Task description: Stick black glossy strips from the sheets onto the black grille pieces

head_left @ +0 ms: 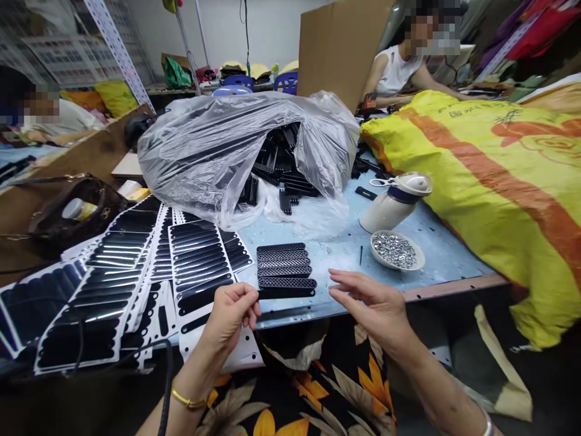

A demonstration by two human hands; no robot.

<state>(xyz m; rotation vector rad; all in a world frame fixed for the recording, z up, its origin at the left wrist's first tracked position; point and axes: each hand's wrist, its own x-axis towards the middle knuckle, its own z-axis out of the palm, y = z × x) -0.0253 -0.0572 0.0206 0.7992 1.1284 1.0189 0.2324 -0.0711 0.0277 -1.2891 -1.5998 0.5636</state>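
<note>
My left hand (235,307) is closed in a pinch on the left end of a thin black strip (287,293), which lies level along the table's front edge. Just beyond it sit several black perforated bars (282,264), laid side by side. To their right, my right hand (374,306) hovers near the table edge, fingers stretched and apart, with nothing in it. Left of the bars are white sheets of black stickers (198,266), partly overlapping. A white bowl of small shiny metal pieces (394,251) stands beyond my right hand.
A plastic bag (200,151) full of black parts fills the table's back. Near the bowl stands a white jug-like bottle (388,209). A yellow sack (490,181) borders the right side, a brown handbag (68,212) the left. Two other people sit farther off.
</note>
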